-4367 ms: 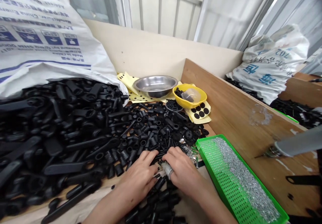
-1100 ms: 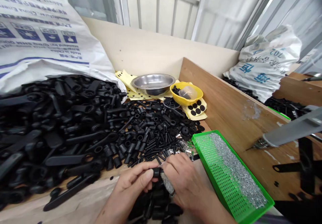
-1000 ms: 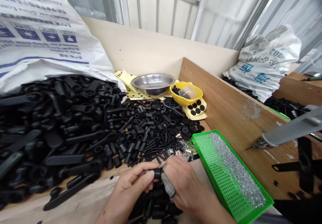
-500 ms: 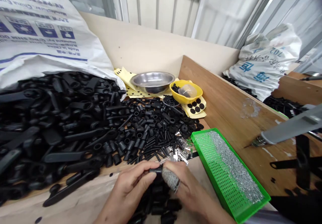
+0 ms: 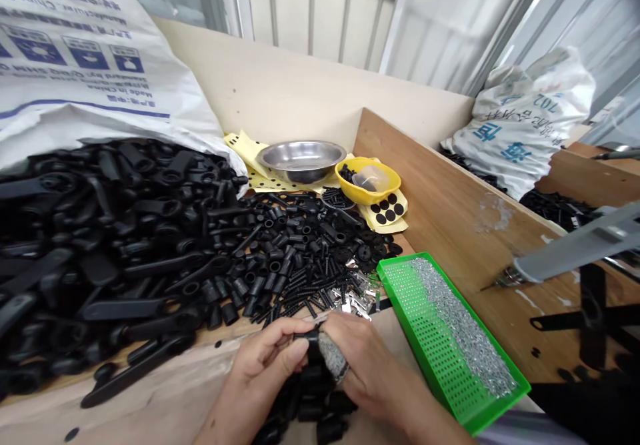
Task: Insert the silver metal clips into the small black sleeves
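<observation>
The left hand (image 5: 267, 365) and the right hand (image 5: 363, 358) meet at the lower centre of the frame, above the counter (image 5: 170, 391). The grip of the left hand is clenched on a black cylinder (image 5: 314, 339), which lies between thumb and forefinger. The right hand is set against the right end of this cylinder, fingers curled; whether its grip grasps anything cannot be told, because the fingers hide the contact. A grey cover (image 5: 332, 357) is fitted on the right thumb. Directly below both hands, at the bottom centre, is a heap of black parts (image 5: 313, 401). Above the hands, short black tubes (image 5: 255, 285), ribbed black pegs (image 5: 300, 289) and silver clips (image 5: 356, 303) are spread in a loose group. Black levers (image 5: 110, 258) fill the left side, in front of the mouth of a printed white sack (image 5: 85, 51) at the upper left. A green tray (image 5: 425, 325) stands right of the right hand, angled toward the lower right; metal pins (image 5: 465, 328) cover its right-hand part, and its perforated base shows on the left. At the upper centre, a metal bowl (image 5: 300, 174) rests beside a yellow bowl (image 5: 367, 196). A grey tool (image 5: 575, 245) with a thin pointed tip enters from the right edge, near a wooden board (image 5: 440, 191).
</observation>
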Tool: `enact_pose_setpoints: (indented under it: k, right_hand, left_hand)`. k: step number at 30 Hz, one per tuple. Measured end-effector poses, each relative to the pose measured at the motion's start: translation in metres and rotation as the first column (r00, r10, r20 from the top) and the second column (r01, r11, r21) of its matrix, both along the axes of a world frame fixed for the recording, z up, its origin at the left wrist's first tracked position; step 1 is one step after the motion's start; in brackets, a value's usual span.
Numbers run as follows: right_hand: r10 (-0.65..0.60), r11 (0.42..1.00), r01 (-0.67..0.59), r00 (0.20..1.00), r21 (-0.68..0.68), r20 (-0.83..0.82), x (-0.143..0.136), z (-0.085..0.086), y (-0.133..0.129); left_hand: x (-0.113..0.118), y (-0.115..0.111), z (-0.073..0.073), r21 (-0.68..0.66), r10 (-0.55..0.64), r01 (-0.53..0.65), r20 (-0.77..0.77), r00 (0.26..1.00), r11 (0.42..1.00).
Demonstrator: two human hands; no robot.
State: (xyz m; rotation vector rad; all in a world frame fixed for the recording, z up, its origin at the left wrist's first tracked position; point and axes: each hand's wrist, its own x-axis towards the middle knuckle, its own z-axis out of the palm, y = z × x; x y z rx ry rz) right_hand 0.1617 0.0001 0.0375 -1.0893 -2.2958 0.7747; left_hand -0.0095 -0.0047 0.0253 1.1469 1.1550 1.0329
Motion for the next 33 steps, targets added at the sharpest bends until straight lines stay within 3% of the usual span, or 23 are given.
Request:
enact_pose_setpoints:
  k: [6,11,15,18,23,28,33]
  right_hand:
    - [-0.053,0.991,0.073,0.985,-0.115,0.163,0.022,0.009,-0.006]
    - [-0.198,0.980,0.200,0.939,0.021,0.280,0.019,0.006,0.013]
    - [-0.203,0.979,0.176,0.837,0.103,0.507,-0.005,-0.003,0.034]
    - [-0.186,0.982,0.157,0.774,0.102,0.605,-0.023,-0.010,0.045]
    - [-0.180,0.983,0.165,0.770,0.082,0.612,-0.040,-0.014,0.052]
    - [-0.177,0.981,0.194,0.827,0.025,0.534,-0.033,-0.012,0.061]
    - [-0.167,0.979,0.196,0.928,-0.058,0.334,-0.024,-0.012,0.063]
  left_hand:
    - [-0.005,0.003,-0.003,0.231,-0.051,0.142,-0.357,0.933,0.963]
    - [-0.008,0.000,-0.014,0.426,-0.059,0.320,-0.522,0.851,0.846]
    - [-0.016,0.001,-0.017,0.515,-0.039,0.402,-0.578,0.815,0.757]
    - [-0.026,0.007,-0.014,0.497,0.010,0.395,-0.631,0.776,0.772]
    - [-0.041,0.018,-0.017,0.502,0.133,0.302,-0.660,0.740,0.810]
    - [-0.036,0.024,-0.023,0.473,0.154,0.304,-0.710,0.687,0.827]
    - [-0.015,0.031,-0.012,0.446,0.166,0.288,-0.737,0.655,0.848]
